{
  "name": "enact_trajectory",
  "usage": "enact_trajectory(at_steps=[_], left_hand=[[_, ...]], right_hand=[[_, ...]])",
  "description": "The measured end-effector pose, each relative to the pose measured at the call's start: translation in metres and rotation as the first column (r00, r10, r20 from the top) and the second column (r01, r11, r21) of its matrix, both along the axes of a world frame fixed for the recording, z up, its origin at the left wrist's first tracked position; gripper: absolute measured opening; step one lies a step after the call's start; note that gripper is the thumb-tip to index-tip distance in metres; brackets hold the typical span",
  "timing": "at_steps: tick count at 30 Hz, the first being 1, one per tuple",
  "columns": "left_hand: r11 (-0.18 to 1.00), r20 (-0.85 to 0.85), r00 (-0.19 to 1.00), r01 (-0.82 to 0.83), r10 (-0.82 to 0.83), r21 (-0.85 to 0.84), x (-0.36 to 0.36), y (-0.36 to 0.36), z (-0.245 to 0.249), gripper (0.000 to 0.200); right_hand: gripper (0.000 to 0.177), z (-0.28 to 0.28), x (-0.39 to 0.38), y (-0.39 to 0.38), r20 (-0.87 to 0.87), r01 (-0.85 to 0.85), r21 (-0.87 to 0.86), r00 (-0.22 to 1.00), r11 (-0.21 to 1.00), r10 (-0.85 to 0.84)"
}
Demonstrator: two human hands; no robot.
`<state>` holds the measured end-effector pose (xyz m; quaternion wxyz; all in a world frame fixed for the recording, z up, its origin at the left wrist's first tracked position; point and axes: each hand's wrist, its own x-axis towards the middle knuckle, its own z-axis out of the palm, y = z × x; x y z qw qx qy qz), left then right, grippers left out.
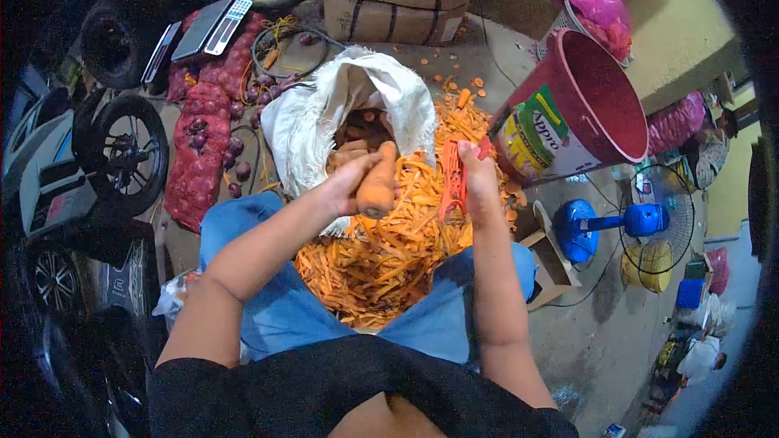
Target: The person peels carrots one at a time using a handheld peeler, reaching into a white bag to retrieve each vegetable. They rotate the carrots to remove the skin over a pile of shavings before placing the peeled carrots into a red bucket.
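"L hand (347,186) grip?"
"Closed round thick orange carrot (376,193), over shredded orange peelings (365,264)."
"R hand (480,169)?"
"Closed on red plastic peeler (452,174), apart. Peeling step, prob.; a stroke needs blade on carrot."

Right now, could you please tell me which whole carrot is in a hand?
The bright orange carrot in the left hand; duller ones lie inside the white sack.

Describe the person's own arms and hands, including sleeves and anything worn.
The left arm and right arm come out of short, plain black sleeves that end above the elbows. The left hand and right hand wear no gloves; no watch or bracelet shows. Whether there are rings, I cannot tell.
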<state>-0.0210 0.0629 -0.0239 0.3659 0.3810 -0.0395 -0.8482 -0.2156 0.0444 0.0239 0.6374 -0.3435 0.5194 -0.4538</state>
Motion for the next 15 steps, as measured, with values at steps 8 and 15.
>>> enact_trajectory(at_steps=[8,15], left_hand=[[0.988,0.025,1.0,-0.012,0.016,-0.154,0.029,-0.011,-0.016,0.03],[0.991,0.159,0.987,-0.005,0.026,-0.132,0.025,-0.021,-0.02,0.033]], right_hand=[[0.018,-0.025,-0.12,-0.12,-0.831,-0.241,-0.3,0.542,0.923,-0.129],[0.035,0.004,-0.255,-0.198,-0.933,-0.202,0.025,-0.356,0.979,-0.05]])
